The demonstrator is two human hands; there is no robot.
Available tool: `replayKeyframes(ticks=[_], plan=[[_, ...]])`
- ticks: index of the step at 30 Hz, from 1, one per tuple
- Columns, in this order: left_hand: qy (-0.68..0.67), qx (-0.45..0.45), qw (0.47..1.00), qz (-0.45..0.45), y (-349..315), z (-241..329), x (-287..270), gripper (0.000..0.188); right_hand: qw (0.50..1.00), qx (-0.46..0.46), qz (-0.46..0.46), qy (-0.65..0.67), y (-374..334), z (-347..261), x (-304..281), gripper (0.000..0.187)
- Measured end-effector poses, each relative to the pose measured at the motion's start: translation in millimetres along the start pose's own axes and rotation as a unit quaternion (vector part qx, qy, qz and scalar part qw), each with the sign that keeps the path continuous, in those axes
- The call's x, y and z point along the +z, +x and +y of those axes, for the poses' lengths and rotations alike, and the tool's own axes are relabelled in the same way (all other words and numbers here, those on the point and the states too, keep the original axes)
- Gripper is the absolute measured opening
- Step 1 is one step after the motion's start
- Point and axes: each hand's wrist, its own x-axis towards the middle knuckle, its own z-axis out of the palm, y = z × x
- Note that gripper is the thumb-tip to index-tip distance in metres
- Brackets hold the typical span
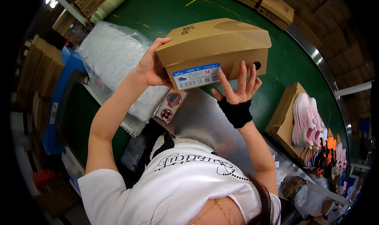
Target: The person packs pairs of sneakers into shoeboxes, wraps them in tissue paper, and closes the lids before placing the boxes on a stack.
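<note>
Shoebox (213, 47): at 12 o'clock, above green surface (173, 6).
Left hand (153, 65): grips its 9 o'clock end, thumb on top, likely keeping it closed.
Right hand (239, 87): spread wide beside label (196, 76), apparently steadying.

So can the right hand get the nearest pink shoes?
Probably, with a stretch: the right hand is spread open by the box, which the left hand grips. Only part of a carton seems to stand between that hand and the pink shoes, leaving them uncovered.

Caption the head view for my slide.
Over a green table, left hand holds a brown shoebox; right hand, in a black wristband, is open beside its label.
</note>
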Motion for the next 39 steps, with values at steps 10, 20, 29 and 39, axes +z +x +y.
replayKeyframes(ticks=[10, 20, 29, 39], plan=[[-0.077, 0.068, 0.995, 0.006, -67, -14, -33, 0.053, 0.997, -0.068, 0.036, 0.028, -5, -36, -14, 0.037], [-0.161, 0.323, 0.914, 0.186, -157, -93, -120, 0.057, 0.993, 0.097, -0.073, -0.005, -105, 36, -51, 0.04], [-0.377, 0.37, 0.692, 0.492, -159, -165, -316, 0.073, 0.874, 0.265, -0.191, -0.359, -188, 190, -233, 0.045], [-0.08, 0.248, 0.889, 0.377, -89, -129, -285, 0.061, 0.786, 0.432, -0.397, -0.194, -134, 216, -254, 0.053]])
